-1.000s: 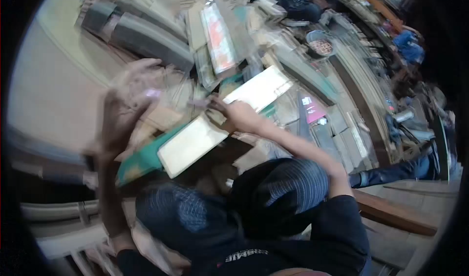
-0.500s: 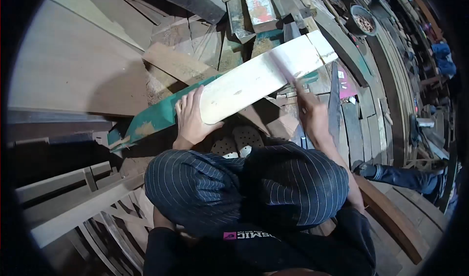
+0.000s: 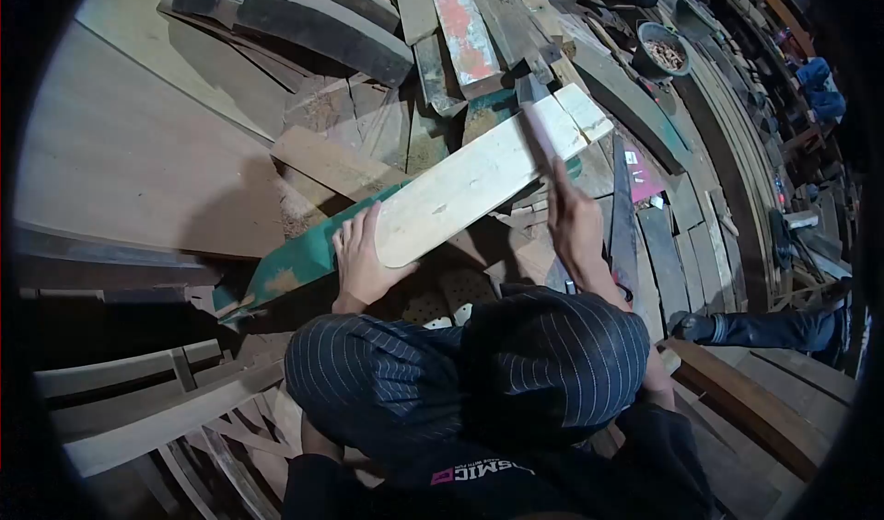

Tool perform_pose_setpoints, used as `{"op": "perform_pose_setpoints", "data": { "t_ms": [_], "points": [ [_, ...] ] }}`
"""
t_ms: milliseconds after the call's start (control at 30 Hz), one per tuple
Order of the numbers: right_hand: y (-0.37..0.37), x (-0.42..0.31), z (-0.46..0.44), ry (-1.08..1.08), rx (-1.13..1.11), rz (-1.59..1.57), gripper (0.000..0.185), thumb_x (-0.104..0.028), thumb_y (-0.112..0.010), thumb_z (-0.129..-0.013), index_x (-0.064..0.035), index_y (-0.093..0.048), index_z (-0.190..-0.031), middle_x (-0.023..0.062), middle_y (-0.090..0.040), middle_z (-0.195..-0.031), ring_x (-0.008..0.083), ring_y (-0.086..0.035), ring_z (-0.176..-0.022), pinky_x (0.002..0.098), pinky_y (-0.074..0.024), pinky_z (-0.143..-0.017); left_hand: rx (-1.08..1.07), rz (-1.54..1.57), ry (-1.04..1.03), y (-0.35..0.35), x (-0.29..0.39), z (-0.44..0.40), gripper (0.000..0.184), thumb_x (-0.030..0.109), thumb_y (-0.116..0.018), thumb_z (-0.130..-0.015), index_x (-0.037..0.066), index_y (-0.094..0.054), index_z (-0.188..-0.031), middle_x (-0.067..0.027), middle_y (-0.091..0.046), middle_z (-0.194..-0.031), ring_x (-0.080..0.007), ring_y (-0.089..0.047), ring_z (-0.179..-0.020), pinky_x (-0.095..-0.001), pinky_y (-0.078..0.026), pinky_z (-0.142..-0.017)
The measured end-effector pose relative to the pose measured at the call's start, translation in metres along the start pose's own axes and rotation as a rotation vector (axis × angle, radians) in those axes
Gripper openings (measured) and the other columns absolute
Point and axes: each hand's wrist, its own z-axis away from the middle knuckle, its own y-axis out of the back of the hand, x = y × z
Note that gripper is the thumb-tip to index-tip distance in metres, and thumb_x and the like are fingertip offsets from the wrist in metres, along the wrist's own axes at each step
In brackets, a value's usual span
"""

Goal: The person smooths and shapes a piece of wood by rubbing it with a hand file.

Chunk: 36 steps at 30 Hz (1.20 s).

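Observation:
A pale wooden board (image 3: 470, 186) with a rounded near-left end lies slanted over a green-painted beam (image 3: 313, 248). My left hand (image 3: 361, 264) grips the rounded end of the board, fingers on its left edge and thumb below. My right hand (image 3: 577, 230) is wrapped round the handle of a flat, blurred tool (image 3: 538, 135), whose blade rests on or just over the board near its far end. A line crosses the board near that far end. What kind of tool it is cannot be made out.
Large wooden sheets (image 3: 138, 161) lie at the left. Wood offcuts, one with red and white paint (image 3: 463, 32), are at the top. A bucket of small pieces (image 3: 661, 52) stands upper right. Another person's leg (image 3: 769, 329) reaches in from the right. A slatted wooden frame (image 3: 175, 419) is lower left.
Since a second ago the board's two parts in view have become one long board, now held by my left hand. Over the last half second the view has shifted slightly; both hands keep their holds.

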Motion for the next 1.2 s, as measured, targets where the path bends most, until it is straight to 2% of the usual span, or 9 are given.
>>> {"op": "perform_pose_setpoints", "data": {
  "t_ms": [133,233,400,567,633,700,900,1000,1200],
  "points": [
    [-0.002,-0.007,0.034,0.648,-0.345,-0.25,0.055,0.0,-0.061,-0.086,-0.0113,-0.058,-0.14,0.0206,-0.065,-0.079,0.0368,-0.066,-0.066,0.047,-0.0533,-0.061,0.016,-0.005,-0.003,-0.001,0.001,0.0,0.115,0.036,-0.094,-0.052,0.005,-0.04,-0.149,-0.0148,-0.051,-0.133,-0.0354,-0.046,-0.123,-0.0492,-0.03,-0.108],
    [-0.006,0.009,0.01,0.104,0.045,-0.183,0.052,-0.004,-0.063,-0.09,-0.0078,-0.056,-0.141,0.0199,-0.067,-0.083,0.0359,-0.067,-0.064,0.0436,-0.0542,-0.057,0.0,-0.008,-0.013,0.0,0.0,0.0,0.114,0.036,-0.093,-0.053,0.005,-0.04,-0.149,-0.0151,-0.051,-0.13,-0.0361,-0.046,-0.121,-0.0494,-0.031,-0.107],
    [0.001,-0.005,0.034,0.464,-0.388,-0.158,0.055,-0.012,-0.065,-0.092,-0.0168,-0.053,-0.146,0.022,-0.067,-0.085,0.0389,-0.066,-0.064,0.0498,-0.0524,-0.058,0.025,0.035,-0.049,0.004,0.005,-0.004,0.109,0.037,-0.093,-0.057,0.003,-0.04,-0.146,-0.0189,-0.051,-0.127,-0.0402,-0.045,-0.12,-0.0517,-0.031,-0.107],
    [-0.01,0.007,0.027,0.344,-0.064,-0.197,0.053,-0.011,-0.065,-0.09,-0.0154,-0.058,-0.142,0.0177,-0.065,-0.082,0.0357,-0.066,-0.068,0.0458,-0.0544,-0.065,0.027,0.032,-0.076,0.001,0.002,-0.001,0.109,0.033,-0.092,-0.054,0.004,-0.04,-0.145,-0.0208,-0.051,-0.126,-0.0422,-0.043,-0.122,-0.0541,-0.029,-0.109],
    [-0.006,-0.005,0.026,0.894,0.014,-0.357,0.061,-0.011,-0.064,-0.086,-0.0112,-0.052,-0.146,0.0243,-0.066,-0.08,0.0393,-0.067,-0.067,0.0501,-0.0544,-0.063,0.055,0.031,-0.074,-0.003,-0.003,0.002,0.11,0.033,-0.092,-0.054,0.004,-0.039,-0.146,-0.0208,-0.049,-0.124,-0.0419,-0.042,-0.122,-0.0554,-0.028,-0.11],
    [0.005,0.005,0.018,0.342,-0.219,-0.154,0.055,-0.009,-0.066,-0.086,-0.0115,-0.059,-0.14,0.0217,-0.067,-0.085,0.0346,-0.069,-0.07,0.0463,-0.0556,-0.064,0.022,0.021,-0.051,-0.005,-0.004,0.003,0.109,0.033,-0.092,-0.055,0.004,-0.039,-0.145,-0.0206,-0.049,-0.124,-0.0416,-0.042,-0.122,-0.0551,-0.028,-0.11],
    [-0.008,0.012,0.04,0.54,-0.13,-0.317,0.051,-0.007,-0.067,-0.088,-0.0093,-0.059,-0.139,0.0191,-0.065,-0.076,0.0325,-0.066,-0.061,0.0425,-0.0535,-0.058,0.01,0.031,-0.015,-0.006,-0.002,0.001,0.109,0.036,-0.091,-0.054,0.004,-0.039,-0.145,-0.0199,-0.048,-0.125,-0.0415,-0.041,-0.124,-0.0549,-0.027,-0.111],
    [0.009,0.016,0.019,0.095,0.068,-0.201,0.044,-0.01,-0.063,-0.096,-0.007,-0.059,-0.14,0.0203,-0.066,-0.077,0.032,-0.068,-0.063,0.0409,-0.0534,-0.058,0.06,0.034,-0.052,-0.006,-0.002,0.002,0.109,0.037,-0.091,-0.055,0.004,-0.039,-0.144,-0.0193,-0.049,-0.126,-0.0417,-0.042,-0.124,-0.0556,-0.027,-0.111],
    [0.074,-0.009,-0.046,0.489,-0.137,-0.21,0.063,-0.025,-0.057,-0.1,-0.0081,-0.031,-0.155,0.0261,-0.067,-0.094,0.0444,-0.067,-0.079,0.0517,-0.052,-0.071,0.065,0.045,-0.065,-0.006,-0.005,0.003,0.11,0.041,-0.091,-0.054,0.003,-0.041,-0.143,-0.0204,-0.049,-0.128,-0.0431,-0.042,-0.123,-0.0564,-0.028,-0.109]
  ]
}}
